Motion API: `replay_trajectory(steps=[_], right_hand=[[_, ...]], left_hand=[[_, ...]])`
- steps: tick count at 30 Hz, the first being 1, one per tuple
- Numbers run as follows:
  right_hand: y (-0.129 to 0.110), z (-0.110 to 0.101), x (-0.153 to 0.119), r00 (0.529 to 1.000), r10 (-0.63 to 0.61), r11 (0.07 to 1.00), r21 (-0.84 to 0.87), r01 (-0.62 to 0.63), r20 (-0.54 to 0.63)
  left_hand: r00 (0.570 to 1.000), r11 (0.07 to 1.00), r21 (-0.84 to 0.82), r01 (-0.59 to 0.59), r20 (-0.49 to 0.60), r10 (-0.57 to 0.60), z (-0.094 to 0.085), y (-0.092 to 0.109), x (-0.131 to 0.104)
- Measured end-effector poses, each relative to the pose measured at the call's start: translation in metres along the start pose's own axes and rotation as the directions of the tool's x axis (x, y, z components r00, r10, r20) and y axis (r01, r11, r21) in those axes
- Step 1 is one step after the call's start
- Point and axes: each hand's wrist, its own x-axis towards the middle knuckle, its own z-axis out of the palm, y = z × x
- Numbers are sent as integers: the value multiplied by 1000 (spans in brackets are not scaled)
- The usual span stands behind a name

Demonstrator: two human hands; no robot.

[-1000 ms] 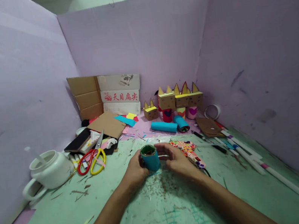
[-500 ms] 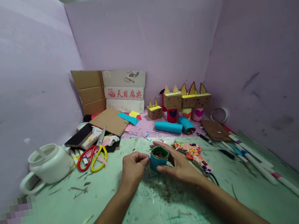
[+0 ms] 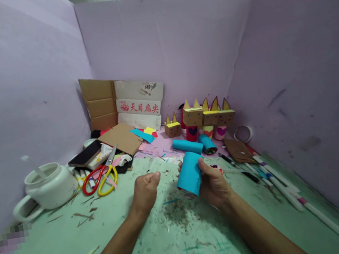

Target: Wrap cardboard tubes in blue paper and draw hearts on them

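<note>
A blue paper-covered tube [image 3: 191, 173] is held above the table by my right hand [image 3: 214, 182], thumb on its side and fingers behind it. The tube leans, its lower end toward me. To its left, apart from it, my left hand [image 3: 145, 193] is closed, thumb pressed on the curled fingers; whatever it may hold is hidden. Brown crumbs [image 3: 177, 213] lie on the green cloth below the tube. Beyond it lie another blue tube [image 3: 187, 146] and a shorter blue roll [image 3: 207, 144].
Cardboard cat-eared figures [image 3: 194, 117] stand at the back. Red and yellow scissors [image 3: 101, 173], a phone [image 3: 85, 154] and a white mug [image 3: 51, 188] are on the left. White rods [image 3: 283, 184], a tape roll [image 3: 243, 134] and brown card [image 3: 239, 150] lie right. Purple walls [image 3: 157, 51] surround the table.
The tube has turned from showing its open end to showing its blue side, and my right hand has shifted slightly right with it. My left hand has moved a little away from it.
</note>
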Motion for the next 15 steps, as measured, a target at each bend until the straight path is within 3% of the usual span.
replay_trajectory(steps=[3, 6, 12, 15], right_hand=[[3, 4, -1, 996, 76, 997, 5, -76, -49], [6, 7, -1, 994, 73, 997, -15, -74, -77], [22, 5, -3, 985, -152, 944, -308, 120, -85], [31, 1, -6, 990, -140, 897, -424, 127, 0]], left_hand=[[999, 999, -9, -33, -37, 32, 0, 3, -1], [999, 997, -64, -35, -29, 33, 1, 6, -2], [972, 989, -134, -66, 214, 94, 6, 7, -9], [955, 992, -46, -115, 270, 123, 9, 10, -12]])
